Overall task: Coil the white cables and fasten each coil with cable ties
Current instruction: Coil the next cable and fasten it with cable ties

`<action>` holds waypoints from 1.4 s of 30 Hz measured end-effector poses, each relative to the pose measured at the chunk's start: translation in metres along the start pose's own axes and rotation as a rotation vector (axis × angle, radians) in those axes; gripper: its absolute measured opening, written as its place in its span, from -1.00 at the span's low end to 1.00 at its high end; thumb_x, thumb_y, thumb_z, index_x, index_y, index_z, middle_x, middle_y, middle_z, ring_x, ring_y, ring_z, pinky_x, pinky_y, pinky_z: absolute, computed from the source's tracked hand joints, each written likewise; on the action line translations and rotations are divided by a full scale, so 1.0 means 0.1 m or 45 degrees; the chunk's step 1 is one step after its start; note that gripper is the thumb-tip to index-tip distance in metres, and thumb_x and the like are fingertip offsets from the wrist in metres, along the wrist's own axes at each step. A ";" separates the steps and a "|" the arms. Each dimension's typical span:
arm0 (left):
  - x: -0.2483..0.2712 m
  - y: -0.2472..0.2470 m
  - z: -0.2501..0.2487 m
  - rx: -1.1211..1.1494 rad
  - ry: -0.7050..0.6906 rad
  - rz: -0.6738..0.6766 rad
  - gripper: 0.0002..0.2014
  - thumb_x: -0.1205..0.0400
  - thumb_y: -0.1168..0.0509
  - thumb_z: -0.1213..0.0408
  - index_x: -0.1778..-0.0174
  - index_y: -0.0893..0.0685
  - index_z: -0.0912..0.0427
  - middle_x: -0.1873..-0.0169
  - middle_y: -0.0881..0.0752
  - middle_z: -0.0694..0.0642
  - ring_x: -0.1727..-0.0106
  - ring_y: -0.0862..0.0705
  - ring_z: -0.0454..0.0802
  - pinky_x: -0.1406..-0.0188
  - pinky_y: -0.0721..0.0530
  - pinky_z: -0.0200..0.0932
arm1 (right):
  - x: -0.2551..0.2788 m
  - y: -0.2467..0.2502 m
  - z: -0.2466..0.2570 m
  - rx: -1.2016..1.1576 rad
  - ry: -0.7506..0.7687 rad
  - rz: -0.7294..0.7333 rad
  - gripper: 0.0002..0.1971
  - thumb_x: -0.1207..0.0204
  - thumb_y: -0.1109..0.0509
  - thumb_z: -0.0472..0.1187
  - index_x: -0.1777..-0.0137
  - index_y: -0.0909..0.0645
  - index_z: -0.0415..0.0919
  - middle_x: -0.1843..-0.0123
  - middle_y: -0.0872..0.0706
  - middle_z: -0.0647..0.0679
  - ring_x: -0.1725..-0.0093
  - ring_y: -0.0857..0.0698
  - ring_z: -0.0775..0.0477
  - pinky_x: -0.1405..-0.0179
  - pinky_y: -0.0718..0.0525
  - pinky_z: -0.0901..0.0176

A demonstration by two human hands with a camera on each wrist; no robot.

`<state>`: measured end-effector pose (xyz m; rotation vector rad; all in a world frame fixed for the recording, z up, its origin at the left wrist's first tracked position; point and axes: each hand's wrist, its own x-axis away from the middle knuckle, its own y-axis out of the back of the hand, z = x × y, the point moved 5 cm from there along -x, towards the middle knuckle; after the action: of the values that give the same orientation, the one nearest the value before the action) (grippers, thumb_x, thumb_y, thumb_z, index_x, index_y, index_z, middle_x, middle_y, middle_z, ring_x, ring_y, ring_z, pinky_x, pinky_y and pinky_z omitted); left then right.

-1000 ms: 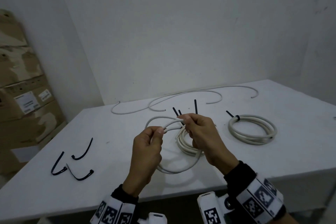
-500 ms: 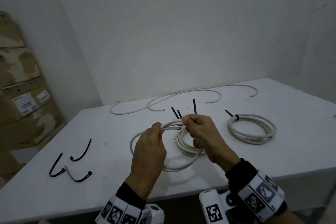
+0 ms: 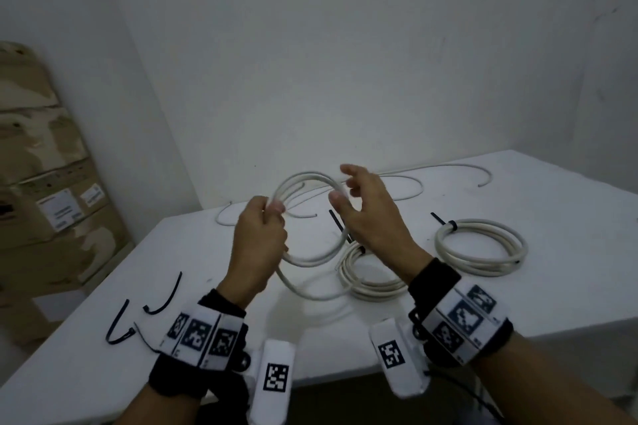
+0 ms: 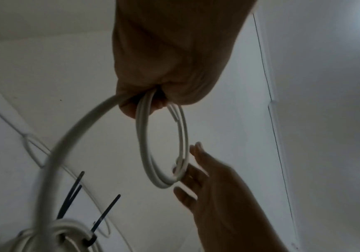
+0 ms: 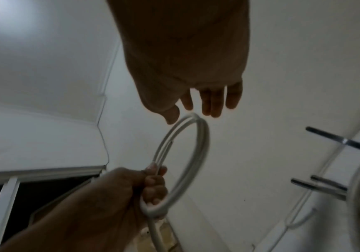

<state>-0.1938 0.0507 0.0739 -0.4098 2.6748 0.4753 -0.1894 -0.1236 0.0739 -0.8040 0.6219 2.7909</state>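
The left hand (image 3: 259, 235) is raised above the worktop (image 3: 552, 286), fist curled round a small loop of white cable (image 3: 303, 183). The right hand (image 3: 371, 214) hovers beside the loop's far end, fingers spread and loose, gripping nothing. The left wrist view alone shows the cable's tail dropping to a tied coil (image 4: 52, 237).

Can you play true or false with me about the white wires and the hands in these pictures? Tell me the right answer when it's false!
1. The left hand grips the white cable loops. True.
2. The right hand squeezes a black cable tie. False: its fingers are spread, holding nothing.
3. A tied coil lies on the table at the right. True.
4. All black cable ties are already used. False: loose cable ties lie on the table at the left.
5. A long uncoiled cable lies near the wall. True.
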 end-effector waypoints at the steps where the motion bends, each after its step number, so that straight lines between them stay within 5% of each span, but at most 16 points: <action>1: -0.05 0.03 0.00 0.124 0.044 -0.058 -0.80 -0.76 -0.09 0.29 0.13 -0.54 0.20 0.43 -0.48 0.10 0.48 -0.44 -0.04 0.53 -0.51 -0.16 | 0.08 0.05 0.02 0.010 0.029 -0.123 -0.69 -0.58 -0.36 -0.08 -0.29 -0.53 -0.09 -0.04 -0.63 -0.01 -0.02 -0.60 0.06 -0.05 -0.52 0.18; 2: -0.10 0.07 0.01 0.239 0.079 -0.096 -0.81 -0.77 -0.08 0.32 0.10 -0.56 0.21 0.45 -0.45 0.08 0.51 -0.41 -0.06 0.55 -0.49 -0.19 | 0.18 0.07 0.01 -0.046 0.025 -0.205 -0.79 -0.57 -0.37 -0.09 -0.16 -0.56 -0.09 0.12 -0.65 0.02 0.13 -0.61 0.06 0.08 -0.54 0.17; 4: -0.16 0.14 -0.03 0.436 0.113 -0.168 -0.79 -0.78 -0.07 0.34 0.08 -0.58 0.21 0.48 -0.40 0.06 0.54 -0.37 -0.09 0.59 -0.48 -0.24 | 0.45 -0.03 -0.04 -0.316 -0.131 -0.071 -0.84 -0.60 -0.33 -0.07 0.09 -0.53 -0.15 0.43 -0.65 0.00 0.47 -0.58 0.01 0.43 -0.51 0.11; 7: -0.18 0.17 -0.05 0.623 0.147 -0.253 -0.76 -0.78 -0.06 0.36 0.11 -0.60 0.19 0.50 -0.38 0.05 0.59 -0.37 -0.15 0.58 -0.49 -0.24 | 0.91 -0.44 -0.11 -0.670 -0.562 0.369 -0.70 -0.65 -0.22 0.06 0.01 -0.46 -0.22 0.39 -0.74 -0.16 0.57 -0.65 -0.12 0.71 -0.46 0.23; 9: -0.13 0.15 -0.05 0.647 0.131 -0.280 -0.76 -0.78 -0.06 0.36 0.12 -0.61 0.17 0.50 -0.39 0.05 0.59 -0.37 -0.16 0.58 -0.48 -0.23 | 1.05 -0.60 -0.20 -0.872 -0.761 0.311 -0.73 -0.66 -0.18 0.07 -0.10 -0.42 -0.15 0.14 -0.77 -0.24 0.38 -0.77 -0.16 0.63 -0.64 0.15; 11: -0.05 0.12 -0.03 0.616 0.091 -0.294 -0.76 -0.77 -0.08 0.37 0.13 -0.61 0.16 0.50 -0.40 0.04 0.58 -0.37 -0.16 0.59 -0.48 -0.23 | 1.00 -0.61 -0.26 -1.138 -0.844 0.062 -0.75 -0.68 -0.16 0.00 -0.16 -0.41 -0.19 0.00 -0.74 -0.28 0.25 -0.81 -0.17 0.48 -0.73 0.05; 15: 0.15 0.04 0.10 0.655 0.185 -0.272 -0.76 -0.77 -0.08 0.39 0.14 -0.61 0.20 0.50 -0.38 0.06 0.60 -0.36 -0.16 0.62 -0.46 -0.25 | 0.77 -0.50 -0.35 -1.311 -0.835 -0.247 -0.81 -0.73 -0.11 -0.15 -0.14 -0.49 -0.24 0.24 -0.75 -0.23 0.40 -0.76 -0.13 0.46 -0.74 0.06; 19: 0.27 -0.01 0.19 0.764 0.313 -0.227 -0.76 -0.77 -0.09 0.40 0.15 -0.60 0.24 0.50 -0.36 0.06 0.61 -0.33 -0.15 0.69 -0.41 -0.28 | 0.67 -0.61 -0.39 -1.278 -0.958 -0.060 -0.76 -0.71 -0.10 -0.23 -0.15 -0.60 -0.27 0.50 -0.49 -0.09 0.59 -0.51 0.00 0.53 -0.55 0.18; 25: 0.43 -0.02 0.19 0.468 0.166 -0.271 -0.75 -0.77 -0.08 0.35 0.15 -0.61 0.18 0.48 -0.38 0.09 0.51 -0.32 -0.07 0.58 -0.39 -0.21 | 0.53 -0.69 -0.28 -1.691 -0.996 0.356 -0.62 -0.60 -0.15 -0.19 0.08 -0.73 -0.44 0.57 -0.25 -0.01 0.58 -0.22 0.08 0.56 -0.24 0.29; 30: 0.46 -0.03 0.27 0.382 0.173 -0.298 -0.77 -0.77 -0.08 0.34 0.07 -0.64 0.21 0.47 -0.38 0.11 0.50 -0.35 -0.05 0.58 -0.49 -0.21 | 0.47 -0.56 -0.30 -1.718 -0.938 0.237 -0.24 -0.61 0.00 0.31 0.05 -0.72 -0.41 0.50 -0.27 -0.02 0.51 -0.21 0.06 0.45 -0.21 0.21; 35: 0.52 -0.08 0.30 0.329 0.134 -0.299 -0.78 -0.77 -0.09 0.32 0.03 -0.65 0.20 0.45 -0.42 0.12 0.52 -0.42 -0.09 0.56 -0.55 -0.22 | 0.46 -0.47 -0.34 -1.343 -0.844 -0.035 -0.97 -0.65 -0.27 -0.23 -0.03 -0.51 -0.16 0.33 -0.45 -0.03 0.43 -0.41 0.08 0.47 -0.42 0.23; 39: 0.58 -0.15 0.30 0.299 0.100 -0.251 -0.79 -0.77 -0.10 0.30 0.03 -0.65 0.10 0.43 -0.46 0.14 0.55 -0.47 -0.20 0.54 -0.60 -0.25 | 0.49 -0.48 -0.46 -1.544 -0.958 -0.099 -0.91 -0.63 -0.26 -0.35 0.08 -0.54 -0.20 0.37 -0.51 -0.05 0.43 -0.50 0.07 0.50 -0.50 0.23; 42: 0.59 -0.17 0.33 0.570 0.293 -0.101 -0.78 -0.77 -0.09 0.33 0.00 -0.66 0.20 0.49 -0.43 0.09 0.52 -0.44 -0.09 0.56 -0.59 -0.23 | 0.51 -0.47 -0.54 -1.743 -1.006 -0.077 -0.88 -0.59 -0.28 -0.36 0.17 -0.58 -0.23 0.44 -0.53 -0.06 0.48 -0.54 0.06 0.50 -0.60 0.25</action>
<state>-0.2289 0.0351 0.0155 -0.4531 2.8578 -0.2089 -0.1942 -0.1025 -0.0113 0.2668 -1.4728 2.7762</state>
